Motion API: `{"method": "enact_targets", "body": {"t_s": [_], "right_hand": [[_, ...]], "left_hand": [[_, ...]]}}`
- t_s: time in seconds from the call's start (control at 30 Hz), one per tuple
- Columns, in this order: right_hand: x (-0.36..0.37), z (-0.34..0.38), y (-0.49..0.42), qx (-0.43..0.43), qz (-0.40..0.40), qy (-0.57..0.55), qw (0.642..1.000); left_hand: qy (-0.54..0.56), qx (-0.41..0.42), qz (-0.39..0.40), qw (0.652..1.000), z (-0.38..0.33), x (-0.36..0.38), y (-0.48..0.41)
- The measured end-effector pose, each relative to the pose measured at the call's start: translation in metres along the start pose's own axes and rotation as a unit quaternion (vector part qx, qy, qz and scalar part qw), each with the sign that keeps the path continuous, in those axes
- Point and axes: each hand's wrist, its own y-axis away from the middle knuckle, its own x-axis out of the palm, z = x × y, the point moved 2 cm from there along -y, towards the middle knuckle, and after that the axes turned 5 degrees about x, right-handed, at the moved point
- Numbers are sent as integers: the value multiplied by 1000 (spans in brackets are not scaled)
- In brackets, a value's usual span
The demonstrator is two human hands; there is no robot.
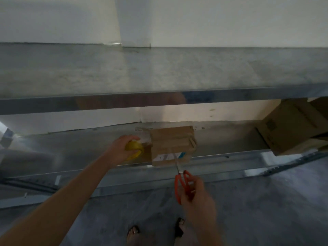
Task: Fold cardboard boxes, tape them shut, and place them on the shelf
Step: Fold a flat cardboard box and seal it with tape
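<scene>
On a dull galvanised shelf above grey concrete floor, a left hand curls round a yellow tape roll beside a brown cardboard box, the right hand gripping orange-handled scissors before it.

My one view rides on the head, facing forward and down, close above the fingers, the shelf just beyond them.

left hand grips yellow tape roll | right hand holds orange scissors | small box on shelf
</scene>
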Motion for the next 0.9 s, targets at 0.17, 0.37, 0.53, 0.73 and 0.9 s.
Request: {"method": "enact_targets", "body": {"t_s": [0.17, 0.37, 0.53, 0.73, 0.9], "right_hand": [[60, 36, 5, 54, 129, -109, 984], [83, 66, -15, 122, 223, -235, 938], [100, 73, -33, 145, 241, -249, 927], [108, 72, -45, 165, 216, -265, 925], [108, 71, -52, 156, 205, -255, 932]], "left_hand": [[5, 30, 15, 999, 4, -8, -7], [2, 54, 38, 998, 6, -20, -16], [17, 67, 48, 996, 11, -22, -21], [13, 61, 57, 996, 14, -24, -27], [7, 74, 60, 995, 13, -23, -28]]}}
